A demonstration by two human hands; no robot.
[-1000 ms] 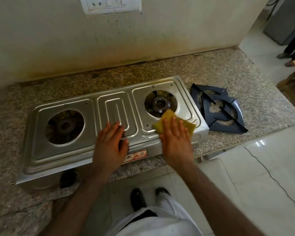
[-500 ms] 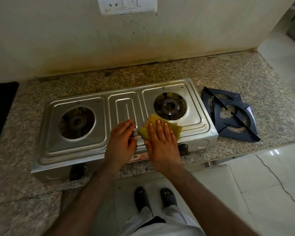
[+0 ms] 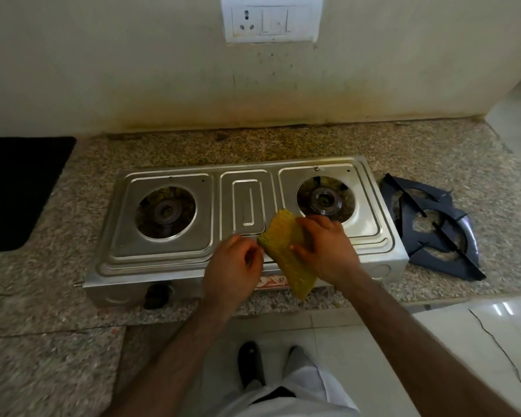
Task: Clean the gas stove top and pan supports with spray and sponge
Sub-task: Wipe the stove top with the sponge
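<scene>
Two hands are working one yellow sponge (image 3: 286,254) above the front edge of a two-burner gas stove (image 3: 169,260).

Right hand (image 3: 328,251) is gripping the sponge, fingers curled over its upper face and thumb pinching the near side; the sponge is tilting, lifted off the steel top, it seems. Left hand (image 3: 233,266) is sitting just beside the sponge's left edge with fingers loosely curled; whether it is touching cannot be told. Risks, as a judgement: the sponge could be slipping toward the floor, or snagging a burner hole. Counted: two burners, two stacked pan supports (image 3: 433,233) lying on the granite counter (image 3: 433,152), one sponge, no spray bottle visible.
</scene>
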